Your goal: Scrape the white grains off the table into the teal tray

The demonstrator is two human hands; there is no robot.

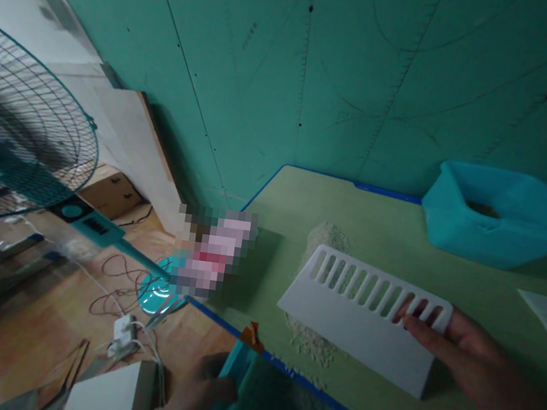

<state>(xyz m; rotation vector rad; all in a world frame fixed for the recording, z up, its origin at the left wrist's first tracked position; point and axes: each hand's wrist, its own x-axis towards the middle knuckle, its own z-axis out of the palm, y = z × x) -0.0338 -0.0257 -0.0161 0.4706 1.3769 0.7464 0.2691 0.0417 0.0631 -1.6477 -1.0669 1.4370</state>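
Note:
My right hand point(475, 356) grips the right end of a white slotted plastic plate point(358, 324), with fingers through its slots. The plate stands tilted on the table point(382, 223), across a pile of pale granules point(327, 235). Some of the granules show beyond the plate and some in front of it, down to the table's blue edge. Below that edge, my left hand point(203, 391) is closed on the rim of a blue tub point(230, 377). Pale granules lie inside the tub, whose lower part is out of frame.
A blue open container point(475, 238) stands at the table's back right, by the green wall point(321, 70). A pixelated pink item point(219, 252) is at the left corner. Left are a standing fan point(26, 132), a power strip point(123, 333) and loose cables on the floor.

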